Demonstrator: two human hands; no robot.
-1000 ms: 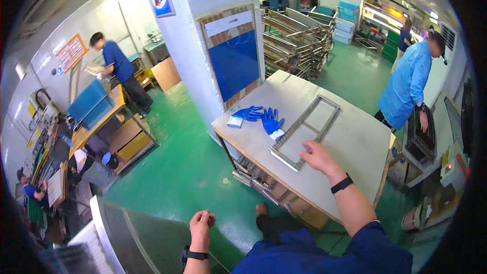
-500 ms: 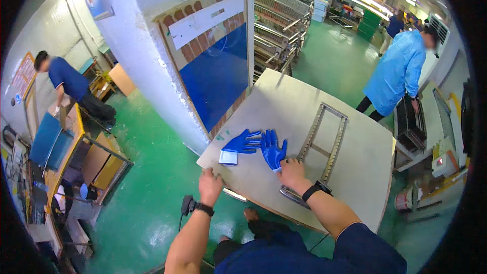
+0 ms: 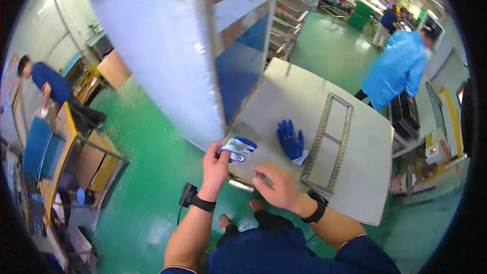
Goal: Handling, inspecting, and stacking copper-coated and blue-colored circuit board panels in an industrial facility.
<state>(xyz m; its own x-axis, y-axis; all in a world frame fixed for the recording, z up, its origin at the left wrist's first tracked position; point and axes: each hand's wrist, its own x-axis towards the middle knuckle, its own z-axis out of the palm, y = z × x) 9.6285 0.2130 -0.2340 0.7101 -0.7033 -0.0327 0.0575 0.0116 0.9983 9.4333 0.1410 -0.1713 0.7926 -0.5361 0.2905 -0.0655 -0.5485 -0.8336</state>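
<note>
My left hand (image 3: 216,168) pinches a work glove (image 3: 238,148) with a white knit back and blue coating, holding it up over the near left edge of the table (image 3: 264,106). To its right, my right hand (image 3: 278,185) hovers above the table's near edge. Its fingers are half curled and apart, a little blurred, with nothing seen between them. Farther back on the tabletop lies a second blue-coated glove (image 3: 290,142), its white cuff toward me. Right of that glove, a long metal rack frame (image 3: 324,139) with notched rails lies flat.
A white pillar (image 3: 162,61) rises beyond the table's left side. At far left, a person in dark blue (image 3: 53,81) bends over a yellow-edged workbench (image 3: 68,132). At right, a person in a light blue gown (image 3: 398,71) stands by a dark rack (image 3: 404,116).
My left hand has picked up the left glove from the table. My right hand has come away from the other glove, toward the left hand. The view has shifted slightly.
</note>
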